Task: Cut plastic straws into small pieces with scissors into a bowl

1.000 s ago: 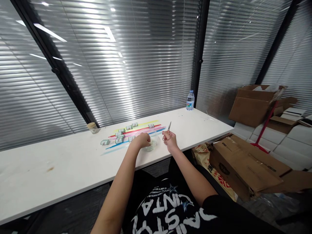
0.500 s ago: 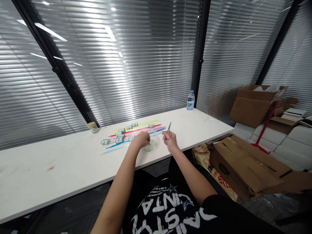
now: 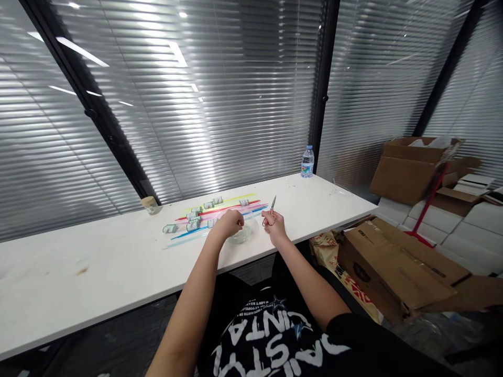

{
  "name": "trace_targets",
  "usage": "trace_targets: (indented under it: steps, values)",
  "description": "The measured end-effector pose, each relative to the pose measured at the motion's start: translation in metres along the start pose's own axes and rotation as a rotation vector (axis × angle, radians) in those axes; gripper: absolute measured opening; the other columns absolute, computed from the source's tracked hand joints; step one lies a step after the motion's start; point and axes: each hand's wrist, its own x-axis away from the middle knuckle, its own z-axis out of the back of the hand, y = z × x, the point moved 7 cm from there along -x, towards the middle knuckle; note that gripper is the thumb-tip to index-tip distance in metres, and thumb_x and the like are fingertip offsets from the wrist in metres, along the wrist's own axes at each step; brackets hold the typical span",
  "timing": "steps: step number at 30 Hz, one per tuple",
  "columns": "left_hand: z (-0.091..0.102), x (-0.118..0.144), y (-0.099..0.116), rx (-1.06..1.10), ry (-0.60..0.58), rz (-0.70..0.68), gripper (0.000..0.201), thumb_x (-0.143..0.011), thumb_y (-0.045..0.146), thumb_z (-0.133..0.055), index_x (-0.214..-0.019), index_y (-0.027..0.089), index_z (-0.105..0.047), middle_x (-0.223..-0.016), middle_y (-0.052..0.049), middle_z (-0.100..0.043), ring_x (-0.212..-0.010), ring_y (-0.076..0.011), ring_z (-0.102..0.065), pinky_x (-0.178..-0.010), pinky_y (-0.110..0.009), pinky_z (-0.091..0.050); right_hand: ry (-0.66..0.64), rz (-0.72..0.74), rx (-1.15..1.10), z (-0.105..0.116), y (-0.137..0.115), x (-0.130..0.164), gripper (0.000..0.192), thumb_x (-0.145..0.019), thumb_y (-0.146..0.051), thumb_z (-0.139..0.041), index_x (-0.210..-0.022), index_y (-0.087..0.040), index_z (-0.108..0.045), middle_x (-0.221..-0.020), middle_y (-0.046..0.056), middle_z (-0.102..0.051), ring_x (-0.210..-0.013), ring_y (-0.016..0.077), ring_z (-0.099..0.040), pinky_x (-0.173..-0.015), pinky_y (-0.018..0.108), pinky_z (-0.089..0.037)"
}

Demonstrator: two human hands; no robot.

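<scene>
The right hand point(image 3: 276, 226) is gripping scissors point(image 3: 274, 201), blades jutting past the fist, near the clear bowl point(image 3: 248, 235), which is sitting by the front edge of the white table point(image 3: 118, 256). The left hand point(image 3: 229, 224) is hanging over the bowl with curled fingers, hiding part of it — whether it is pinching anything, I cannot tell. Small rolls point(image 3: 170, 229) and coloured strips point(image 3: 230, 208) are crowding the space behind; a jar point(image 3: 150, 206) and a bottle point(image 3: 307, 163) are standing well apart.
</scene>
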Motion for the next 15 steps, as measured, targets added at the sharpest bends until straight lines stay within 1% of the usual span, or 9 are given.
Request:
trace_targets:
  steps: [3,7,10,15]
  values:
    - [0.0009,-0.0006,0.0014,0.035,0.017,-0.029,0.023,-0.068,0.009,-0.057,-0.081,0.016,-0.075,-0.081,-0.006,-0.072,-0.074,-0.017,-0.063,-0.064,-0.025,-0.046,-0.003,0.005,-0.007,-0.0001,0.0,-0.0003,0.024,-0.065,-0.034,-0.07,-0.063,-0.018,-0.052,-0.048,-0.006,-0.045,-0.04,0.0054,-0.026,-0.039,0.022,-0.014]
    - [0.002,-0.0019,0.0004,0.078,0.052,-0.044,0.025,-0.069,0.009,-0.058,-0.086,0.015,-0.075,-0.08,-0.006,-0.073,-0.074,-0.0174,-0.065,-0.066,-0.025,-0.047,0.004,-0.002,-0.004,0.0003,-0.0004,0.0003,0.024,-0.065,-0.035,-0.07,-0.063,-0.018,-0.053,-0.048,-0.006,-0.045,-0.04,0.0053,-0.026,-0.039,0.022,-0.015]
    - [0.0018,-0.0024,-0.0023,0.106,0.06,-0.037,0.025,-0.07,0.011,-0.06,-0.09,0.015,-0.074,-0.08,-0.005,-0.073,-0.075,-0.0176,-0.066,-0.066,-0.025,-0.048,0.006,-0.004,-0.004,0.0001,-0.001,0.0009,0.024,-0.065,-0.035,-0.07,-0.063,-0.018,-0.052,-0.048,-0.006,-0.045,-0.04,0.0054,-0.026,-0.039,0.022,-0.015]
    - [0.0028,0.0003,-0.0051,0.143,0.047,-0.009,0.023,-0.069,0.012,-0.061,-0.089,0.014,-0.073,-0.076,-0.005,-0.072,-0.072,-0.0176,-0.066,-0.064,-0.025,-0.048,0.006,-0.002,0.007,0.0,-0.0009,0.0011,0.023,-0.066,-0.035,-0.069,-0.063,-0.019,-0.052,-0.048,-0.006,-0.045,-0.04,0.0059,-0.027,-0.039,0.023,-0.015]
